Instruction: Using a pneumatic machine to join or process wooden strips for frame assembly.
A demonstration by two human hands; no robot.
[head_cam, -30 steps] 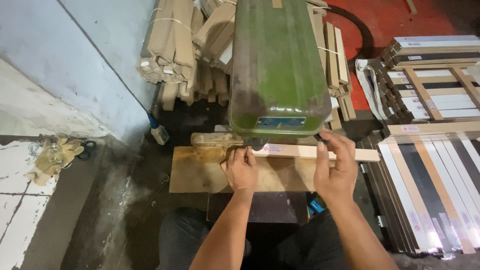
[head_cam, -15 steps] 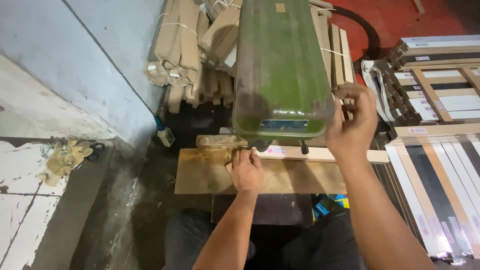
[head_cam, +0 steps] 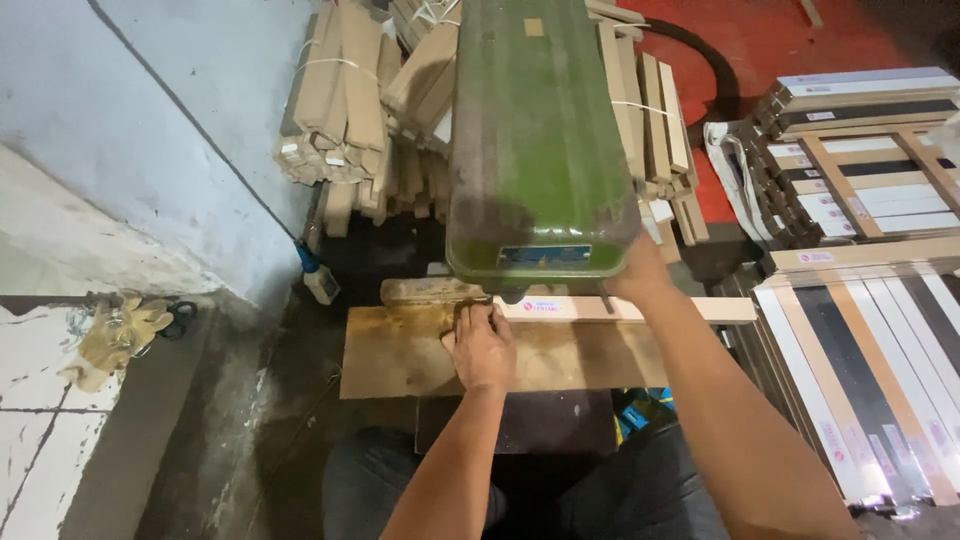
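A tall green machine head point(head_cam: 535, 150) stands over a worn plywood work board point(head_cam: 400, 360). A pale wooden strip point(head_cam: 660, 308) lies across the board under the machine's front and runs out to the right. My left hand point(head_cam: 482, 348) rests on the strip's left part, fingers curled over it and pressing it against a small wooden block point(head_cam: 420, 292). My right hand point(head_cam: 640, 272) is raised to the lower right edge of the machine head, its fingers hidden behind the housing. My legs show below the board.
Tied bundles of wooden strips point(head_cam: 345, 100) lean against the blue-grey wall behind the machine. Stacks of long flat laminated strips point(head_cam: 860, 340) fill the right side. Dirty gloves point(head_cam: 115, 335) lie on the white ledge at left. A small blue-handled tool point(head_cam: 318, 278) stands by the wall.
My right hand left the strip, rose beside the machine, and now sits at its lower right edge. My left hand has stayed on the strip.
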